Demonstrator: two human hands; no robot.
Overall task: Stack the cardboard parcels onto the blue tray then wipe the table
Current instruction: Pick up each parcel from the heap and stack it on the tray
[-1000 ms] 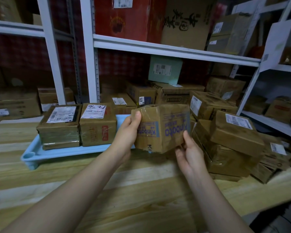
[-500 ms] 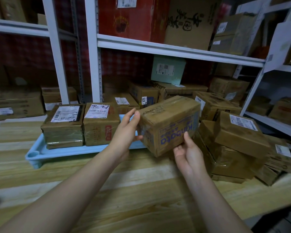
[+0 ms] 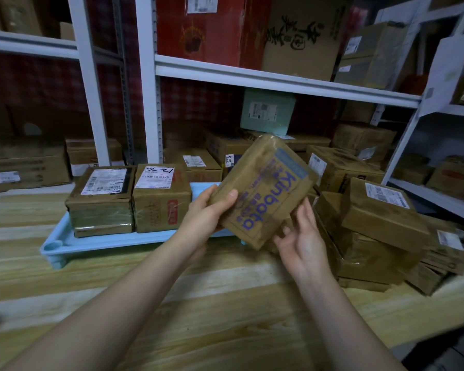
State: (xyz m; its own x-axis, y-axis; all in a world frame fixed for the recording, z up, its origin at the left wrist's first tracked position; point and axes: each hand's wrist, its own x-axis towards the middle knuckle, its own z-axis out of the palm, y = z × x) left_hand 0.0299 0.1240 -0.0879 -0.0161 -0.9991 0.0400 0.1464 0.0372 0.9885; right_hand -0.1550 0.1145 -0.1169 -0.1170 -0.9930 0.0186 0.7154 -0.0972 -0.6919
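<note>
Two taped brown cardboard parcels (image 3: pixel 99 202) sit on the pale blue plastic tray (image 3: pixel 113 241). The left hand (image 3: pixel 206 212) grips a third, blue-printed parcel (image 3: pixel 263 191) tilted; the right hand (image 3: pixel 303 242) lies spread beneath.

box (image 3: pixel 263 191) in left hand (image 3: pixel 206 210) — brown cardboard under glossy, wrinkled clear tape. tray (image 3: pixel 113 241) left of that hand: smooth pale-blue plastic, slight sheen. table (image 3: pixel 225 303) below it — light wood, visible grain, satin. shelf (image 3: pixel 279 79) above: white painted metal.
</note>
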